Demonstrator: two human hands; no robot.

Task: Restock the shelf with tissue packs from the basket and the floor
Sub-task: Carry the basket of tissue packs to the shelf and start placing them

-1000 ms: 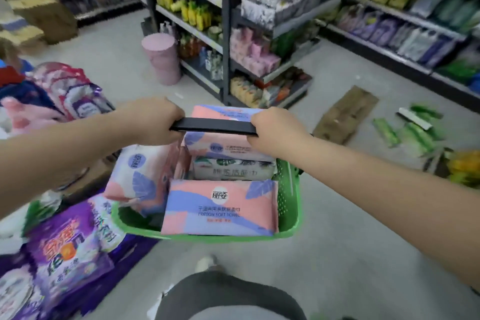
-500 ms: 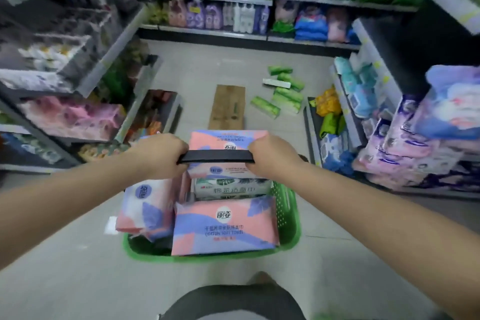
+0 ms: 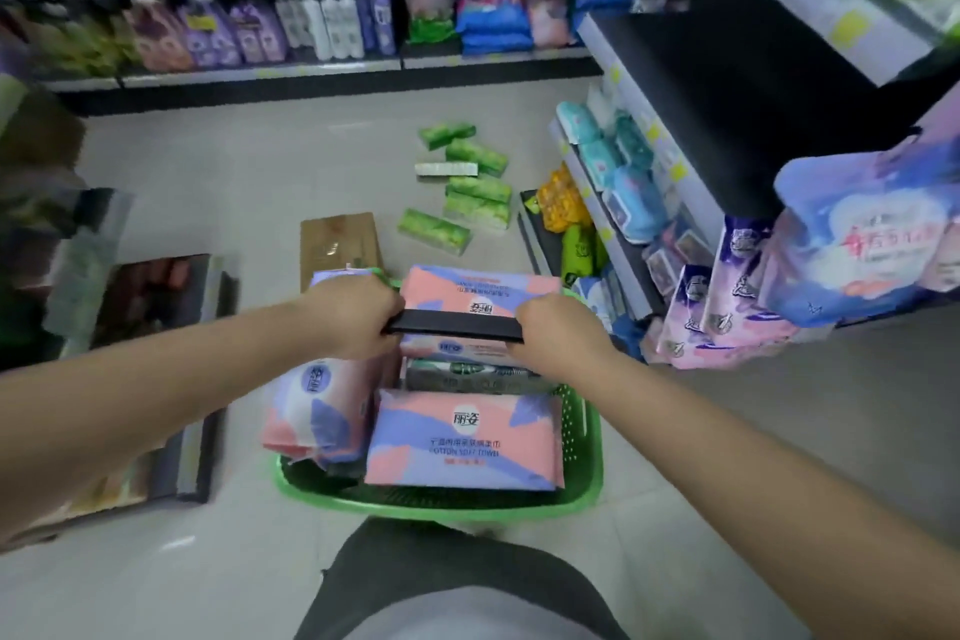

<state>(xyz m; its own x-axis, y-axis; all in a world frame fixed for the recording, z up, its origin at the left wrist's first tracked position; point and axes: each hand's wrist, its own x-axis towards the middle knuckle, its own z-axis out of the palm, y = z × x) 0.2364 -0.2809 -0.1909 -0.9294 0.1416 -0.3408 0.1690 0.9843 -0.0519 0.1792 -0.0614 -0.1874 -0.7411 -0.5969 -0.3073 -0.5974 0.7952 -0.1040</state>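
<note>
Above the aisle floor (image 3: 260,172), the left hand (image 3: 353,314) and right hand (image 3: 558,340) clench the black handle (image 3: 454,326) of the green basket (image 3: 582,437), heaped with soft, light, slippery-wrapped tissue packs (image 3: 465,439), probably best pinched by their long edges.

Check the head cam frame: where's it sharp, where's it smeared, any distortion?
Head view: sharpest on the pink-and-purple pack in the green basket, print partly legible; left-edge shelving is blocky and smeared; far shelves soft; wide-angle bend in the right shelf edges; lighting flat, no glare.
</note>
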